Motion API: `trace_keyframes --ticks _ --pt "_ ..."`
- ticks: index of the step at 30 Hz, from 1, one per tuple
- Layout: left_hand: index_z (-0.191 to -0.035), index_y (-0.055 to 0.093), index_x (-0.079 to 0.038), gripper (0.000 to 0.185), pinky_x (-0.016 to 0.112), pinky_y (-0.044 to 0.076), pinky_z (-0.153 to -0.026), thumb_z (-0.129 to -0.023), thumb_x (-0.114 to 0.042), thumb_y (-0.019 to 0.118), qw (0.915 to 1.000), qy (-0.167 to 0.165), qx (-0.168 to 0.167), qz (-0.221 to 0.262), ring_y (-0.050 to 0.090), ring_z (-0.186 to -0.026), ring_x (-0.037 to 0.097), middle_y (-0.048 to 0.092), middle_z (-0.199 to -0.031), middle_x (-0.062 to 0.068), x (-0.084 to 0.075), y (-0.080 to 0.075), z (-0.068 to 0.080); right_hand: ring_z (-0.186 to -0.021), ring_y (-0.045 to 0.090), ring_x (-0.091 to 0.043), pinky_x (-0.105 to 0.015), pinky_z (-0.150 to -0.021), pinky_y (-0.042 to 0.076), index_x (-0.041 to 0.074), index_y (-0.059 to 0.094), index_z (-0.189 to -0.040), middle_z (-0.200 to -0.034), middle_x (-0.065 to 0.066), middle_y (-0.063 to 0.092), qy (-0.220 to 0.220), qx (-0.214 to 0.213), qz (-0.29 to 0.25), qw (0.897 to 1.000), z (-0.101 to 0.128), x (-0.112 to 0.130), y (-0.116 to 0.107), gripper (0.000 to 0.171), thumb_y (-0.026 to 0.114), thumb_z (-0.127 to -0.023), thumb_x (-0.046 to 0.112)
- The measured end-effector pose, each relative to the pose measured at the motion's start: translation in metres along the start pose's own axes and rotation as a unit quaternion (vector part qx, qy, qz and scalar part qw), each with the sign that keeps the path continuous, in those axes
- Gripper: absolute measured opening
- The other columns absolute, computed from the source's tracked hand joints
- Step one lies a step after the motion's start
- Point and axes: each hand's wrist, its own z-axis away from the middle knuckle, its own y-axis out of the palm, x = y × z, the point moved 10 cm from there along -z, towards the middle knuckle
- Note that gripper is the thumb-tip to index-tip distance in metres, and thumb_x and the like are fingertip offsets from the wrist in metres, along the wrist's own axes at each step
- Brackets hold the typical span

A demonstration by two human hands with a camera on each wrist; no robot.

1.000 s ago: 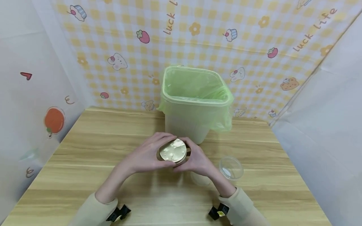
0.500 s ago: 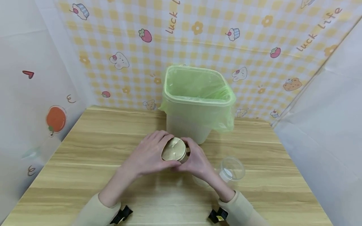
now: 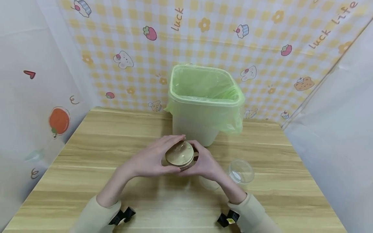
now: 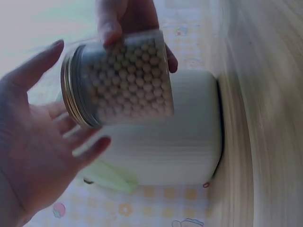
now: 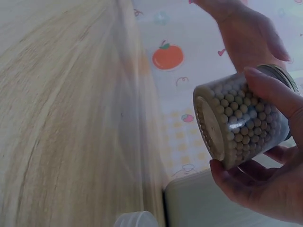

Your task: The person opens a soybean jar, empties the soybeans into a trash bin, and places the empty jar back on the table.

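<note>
A clear jar (image 5: 239,118) full of small beige balls, with a gold lid (image 3: 179,153), is held up over the table and tilted. My right hand (image 3: 205,163) grips the jar's body, thumb on one side and fingers on the other, as the right wrist view (image 5: 279,175) also shows. Around the lid stands my left hand (image 3: 150,160). Its thumb and fingers are spread, and in the left wrist view the fingertips (image 4: 102,144) lie just off the lid's rim.
Behind the hands stands a white bin (image 3: 192,121) lined with a green bag (image 3: 204,81). A clear round container (image 3: 241,171) sits on the wooden table (image 3: 116,129) to the right. Another clear round piece (image 3: 209,183) lies partly under the right wrist.
Half a second ago my left hand wrapped closer round the lid; now its fingers have loosened and swung back to the left. My right hand keeps its grip on the jar.
</note>
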Motion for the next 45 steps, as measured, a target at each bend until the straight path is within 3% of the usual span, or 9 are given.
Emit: trace_keyframes --ticks 4,10,17,24,30,35,40,45 --pt "-0.162 0.031 -0.018 0.093 0.055 0.038 -0.12 -0.086 -0.04 0.081 0.9981 0.015 0.026 0.053 0.037 -0.152 0.024 0.039 -0.164 0.001 -0.001 0.0 0.001 -0.121 0.063 -0.021 -0.034 -0.1 0.054 0.016 0.052 -0.141 -0.137 -0.002 0.063 -0.011 0.028 -0.026 0.999 0.0 0.004 0.002 0.094 0.101 -0.06 0.019" --pt "-0.158 0.039 -0.017 0.087 0.056 0.039 -0.119 -0.086 -0.038 0.081 0.9976 0.032 0.027 0.055 0.039 -0.151 0.027 0.043 -0.162 0.003 -0.003 -0.001 0.002 -0.123 0.062 -0.021 -0.031 -0.101 0.054 0.015 0.052 -0.143 -0.139 -0.002 0.062 -0.018 0.048 -0.025 0.998 0.0 0.007 0.003 0.097 0.101 -0.059 0.017" --pt "-0.155 0.045 -0.021 0.087 0.046 0.046 -0.112 -0.081 -0.046 0.085 0.9982 0.007 0.013 0.058 0.047 -0.138 0.015 0.047 -0.149 -0.008 0.004 0.0 0.0 -0.122 0.063 -0.022 -0.031 -0.099 0.055 0.016 0.051 -0.143 -0.139 -0.003 0.062 -0.007 0.041 -0.018 0.999 0.0 0.006 0.004 0.097 0.1 -0.06 0.02" --pt "-0.147 0.052 -0.018 0.089 0.042 0.049 -0.107 -0.075 -0.059 0.085 0.9996 -0.008 -0.027 -0.008 0.051 -0.13 0.015 0.049 -0.142 -0.007 0.004 -0.004 -0.001 -0.116 0.066 -0.018 -0.03 -0.097 0.057 0.016 0.055 -0.139 -0.133 -0.001 0.066 -0.021 -0.004 0.028 0.999 0.001 0.012 0.002 0.092 0.1 -0.059 0.023" --pt "-0.133 0.06 -0.014 0.085 0.04 0.048 -0.103 -0.069 -0.065 0.085 0.9935 -0.012 -0.075 -0.085 0.056 -0.117 0.017 0.055 -0.128 -0.003 0.002 -0.007 -0.003 -0.115 0.065 -0.016 -0.031 -0.094 0.058 0.017 0.054 -0.138 -0.13 0.0 0.066 -0.021 -0.04 0.062 0.997 0.002 0.011 0.001 0.094 0.101 -0.058 0.027" --pt "-0.134 0.059 -0.011 0.089 0.042 0.048 -0.105 -0.07 -0.069 0.081 0.9891 -0.026 -0.076 -0.124 0.058 -0.118 0.021 0.056 -0.129 0.0 0.001 -0.006 -0.004 -0.115 0.065 -0.017 -0.031 -0.094 0.058 0.015 0.054 -0.138 -0.129 -0.001 0.066 -0.024 -0.047 0.064 0.997 0.002 0.01 0.0 0.093 0.1 -0.059 0.027" --pt "-0.156 0.042 -0.016 0.106 0.051 0.043 -0.116 -0.072 -0.071 0.079 0.9965 -0.034 -0.033 -0.069 0.048 -0.143 0.026 0.045 -0.156 -0.001 0.002 -0.003 0.0 -0.116 0.065 -0.019 -0.029 -0.094 0.058 0.014 0.054 -0.138 -0.13 -0.003 0.066 -0.009 -0.015 0.007 1.0 0.002 0.005 0.002 0.089 0.099 -0.062 0.019" --pt "-0.161 0.033 -0.025 0.104 0.057 0.035 -0.121 -0.077 -0.06 0.083 0.9993 -0.007 0.021 0.029 0.034 -0.154 0.024 0.036 -0.165 -0.005 0.001 0.003 0.001 -0.121 0.063 -0.02 -0.033 -0.101 0.054 0.015 0.055 -0.14 -0.136 -0.002 0.065 -0.014 0.033 -0.032 0.999 0.002 0.007 0.005 0.091 0.1 -0.061 0.016"
